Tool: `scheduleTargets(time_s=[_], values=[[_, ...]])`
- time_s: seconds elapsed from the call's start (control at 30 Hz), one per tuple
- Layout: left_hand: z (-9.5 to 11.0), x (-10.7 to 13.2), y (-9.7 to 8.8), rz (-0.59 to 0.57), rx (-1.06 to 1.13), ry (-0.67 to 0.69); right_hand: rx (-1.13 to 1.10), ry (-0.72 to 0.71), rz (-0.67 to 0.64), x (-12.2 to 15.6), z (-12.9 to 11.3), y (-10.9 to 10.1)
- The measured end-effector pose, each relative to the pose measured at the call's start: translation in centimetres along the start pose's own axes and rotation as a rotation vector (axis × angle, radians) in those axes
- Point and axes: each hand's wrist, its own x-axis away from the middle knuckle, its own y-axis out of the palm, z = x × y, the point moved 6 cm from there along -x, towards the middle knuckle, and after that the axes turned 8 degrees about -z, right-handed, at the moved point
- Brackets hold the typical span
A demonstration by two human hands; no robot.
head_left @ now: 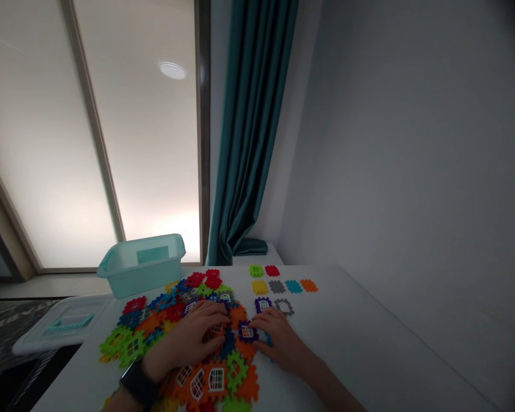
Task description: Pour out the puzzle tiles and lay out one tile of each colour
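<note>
A heap of colourful plastic interlocking blocks (154, 321) with notched edges lies on the white table, several with white window grilles. My left hand (193, 337), a black watch on its wrist, rests over the heap with thumb and fingers apart; blocks beneath it are partly hidden. At the heap's right edge, my right hand (281, 337) has its fingertips on a purple window block (248, 331). Just beyond that hand lie another purple window block (263, 305) and a grey frame-shaped block (284, 307). A blue piece (269, 341) shows partly under my right hand.
Single blocks lie in short rows further back: green (256, 271), red (272, 270), yellow (260, 286), grey (277, 286), blue (293, 286) and orange (309, 285). A teal bin (143, 277) stands behind the heap. Its lid (38, 339) lies at left. A wall (412, 200) rises at right.
</note>
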Motion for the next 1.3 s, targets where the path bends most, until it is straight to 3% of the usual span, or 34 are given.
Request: scheduleTargets(time_s=[0.2, 0.37, 0.53, 0.8, 1.13, 1.3], values=[[-0.2, 0.4, -0.3, 0.074, -0.025, -0.013, -0.011, -0.003, 0.052, -0.1, 0.1, -0.1], [-1.0, 0.7, -0.5, 0.215, -0.073, -0.038, 0.004, -0.018, 0.178, -0.1, -0.4, -1.9], [-2.5, 1.1, -0.9, 0.304, -0.092, -0.094, 0.022, -0.136, 0.266, -2.0, -3.5, -3.2], [-4.3, 2.5, -2.3, 0.399, -0.096, -0.137, 0.112, -0.322, 0.339, -6.2, -7.9, -2.7], [-3.5, 2.4, -2.1, 0.315, -0.162, -0.091, 0.147, -0.395, 0.476, -4.5, -7.7, -0.7], [-4.2, 2.6, -1.9, 0.406, -0.086, -0.095, 0.086, -0.374, 0.556, -4.0, -7.2, -0.8]])
